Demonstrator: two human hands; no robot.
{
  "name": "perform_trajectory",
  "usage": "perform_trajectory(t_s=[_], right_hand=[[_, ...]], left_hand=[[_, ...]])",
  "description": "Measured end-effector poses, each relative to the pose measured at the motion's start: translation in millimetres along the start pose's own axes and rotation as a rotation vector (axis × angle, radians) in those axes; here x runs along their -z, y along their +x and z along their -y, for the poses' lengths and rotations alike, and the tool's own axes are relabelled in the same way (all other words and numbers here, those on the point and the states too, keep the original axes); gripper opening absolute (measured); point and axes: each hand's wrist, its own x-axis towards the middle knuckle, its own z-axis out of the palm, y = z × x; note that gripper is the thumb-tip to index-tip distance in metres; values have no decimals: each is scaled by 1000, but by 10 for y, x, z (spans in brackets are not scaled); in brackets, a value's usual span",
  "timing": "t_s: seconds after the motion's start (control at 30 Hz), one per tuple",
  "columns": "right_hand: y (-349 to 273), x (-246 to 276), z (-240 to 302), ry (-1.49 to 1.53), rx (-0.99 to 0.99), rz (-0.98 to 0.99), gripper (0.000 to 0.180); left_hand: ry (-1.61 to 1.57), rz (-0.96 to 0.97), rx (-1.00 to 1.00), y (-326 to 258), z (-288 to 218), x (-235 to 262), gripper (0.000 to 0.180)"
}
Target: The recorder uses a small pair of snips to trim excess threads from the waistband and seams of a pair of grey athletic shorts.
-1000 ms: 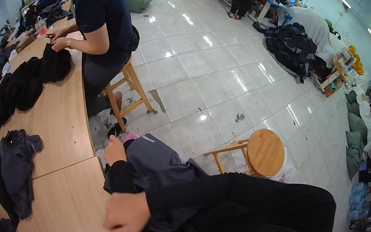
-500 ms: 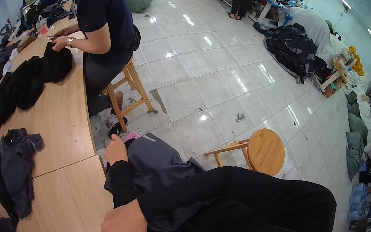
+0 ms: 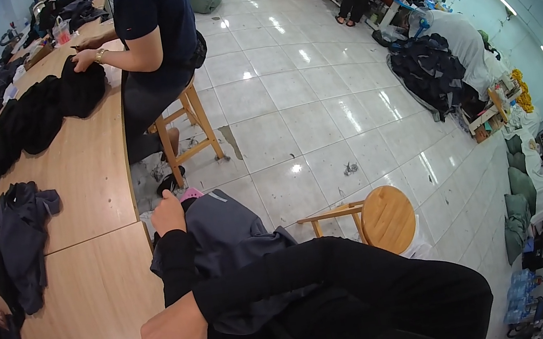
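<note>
A dark grey garment (image 3: 228,229) lies bunched over my lap at the edge of the wooden table (image 3: 103,295). My left hand (image 3: 167,214) is closed on the garment's far upper edge, next to a small pink patch (image 3: 190,194). My right arm in a black sleeve crosses in front of me. My right hand (image 3: 172,336) rests at the table's edge with its fingers curled down into the near part of the dark fabric. The lower part of the garment is hidden under my arm.
Another grey garment (image 3: 23,240) lies on the table to the left, with black clothes (image 3: 39,114) farther along. A seated person (image 3: 148,40) on a wooden stool (image 3: 190,129) handles them. A round wooden stool (image 3: 382,219) stands to my right on the tiled floor. Piles of clothing (image 3: 429,66) lie far right.
My right hand has slid a little nearer and leftward along the table edge. My left hand has stayed on the garment's upper edge.
</note>
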Motion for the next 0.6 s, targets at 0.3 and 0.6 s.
perform_trajectory(t_s=[0.3, 0.6], right_hand=[[-75, 130, -99, -16, 11, 32, 44], [-64, 133, -27, 52, -22, 85, 45]], left_hand=[[60, -77, -29, -42, 18, -53, 12], [86, -165, -35, -40, -9, -73, 12]])
